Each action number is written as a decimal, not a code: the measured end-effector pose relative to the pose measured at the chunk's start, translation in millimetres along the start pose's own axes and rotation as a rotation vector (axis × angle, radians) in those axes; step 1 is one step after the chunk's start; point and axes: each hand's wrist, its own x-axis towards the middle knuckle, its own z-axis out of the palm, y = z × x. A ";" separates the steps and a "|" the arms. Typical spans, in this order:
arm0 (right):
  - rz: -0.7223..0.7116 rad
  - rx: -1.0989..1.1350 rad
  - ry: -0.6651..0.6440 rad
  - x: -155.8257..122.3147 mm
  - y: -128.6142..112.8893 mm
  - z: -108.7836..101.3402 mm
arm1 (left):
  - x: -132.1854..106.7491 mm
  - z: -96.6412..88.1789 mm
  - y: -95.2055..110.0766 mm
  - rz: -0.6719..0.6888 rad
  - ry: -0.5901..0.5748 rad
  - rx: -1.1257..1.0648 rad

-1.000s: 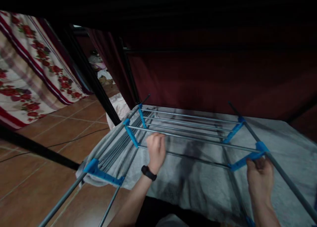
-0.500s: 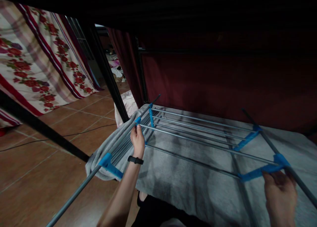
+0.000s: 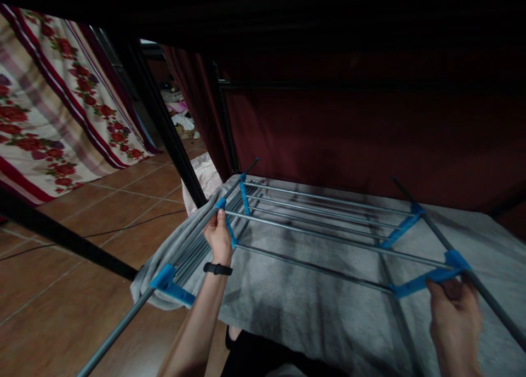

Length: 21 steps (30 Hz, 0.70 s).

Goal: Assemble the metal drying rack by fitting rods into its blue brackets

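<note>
A grey blanket [image 3: 329,316] spreads beneath the metal rack [image 3: 329,236], which stands over it. A bundle of thin rods [image 3: 196,259] lies along the blanket's left side. The left hand [image 3: 217,237] grips the rack beside a blue bracket [image 3: 221,203]; the right hand [image 3: 455,314] has fingers curled under the right-hand bracket [image 3: 427,281]. Uneven pulling might twist the frame or pop a bar loose, and the soft blanket could let it rock. I can make out no container.

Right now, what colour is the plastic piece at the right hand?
Blue. The plastic piece at the right hand shows best in the head view.
</note>
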 end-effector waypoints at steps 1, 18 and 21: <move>-0.003 -0.008 0.005 -0.5 -0.7 0.1 | 0.0 0.5 1.3 -0.001 0.003 0.008; -0.024 0.159 0.028 5.1 5.1 9.3 | 4.4 6.7 -0.8 0.055 -0.043 0.011; -0.024 0.134 0.026 11.0 5.7 9.9 | 7.6 10.8 -1.5 0.035 -0.040 -0.012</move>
